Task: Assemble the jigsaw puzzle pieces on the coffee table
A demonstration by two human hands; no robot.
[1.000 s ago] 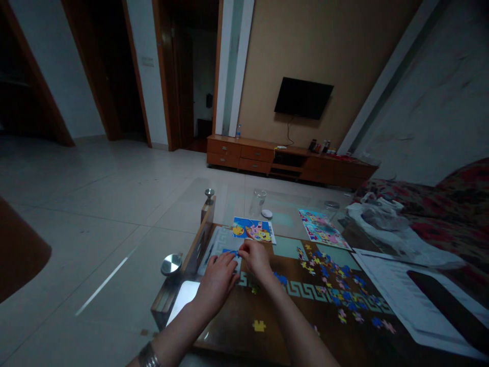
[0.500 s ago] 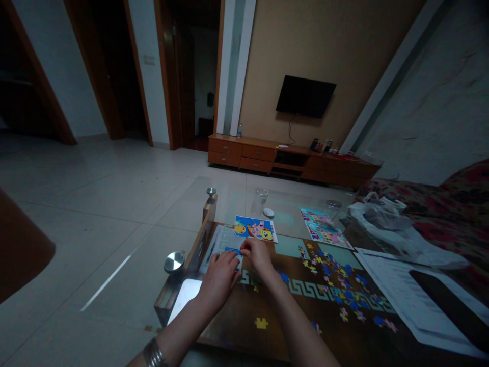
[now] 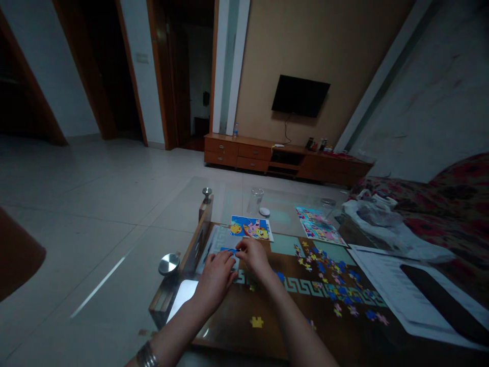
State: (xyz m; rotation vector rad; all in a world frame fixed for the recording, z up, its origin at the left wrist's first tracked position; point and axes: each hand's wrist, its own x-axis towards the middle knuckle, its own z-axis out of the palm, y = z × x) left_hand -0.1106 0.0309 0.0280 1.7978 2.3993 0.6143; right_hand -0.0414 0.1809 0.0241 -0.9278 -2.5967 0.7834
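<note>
Head view: both hands (image 3: 233, 265) press knobby cardboard puzzle pieces (image 3: 228, 251).

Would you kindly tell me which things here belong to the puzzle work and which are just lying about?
In use: left hand, right hand, blue pieces, loose pieces, cartoon picture.
Lying about: glass, plastic bag, papers, second picture.

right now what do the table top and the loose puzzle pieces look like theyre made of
Table top: clear glass, glossy; the floor tiles show through it. Puzzle pieces: probably printed cardboard, flat, matte and brightly coloured, though too small to be sure. Both hands press blue pieces together.
</note>
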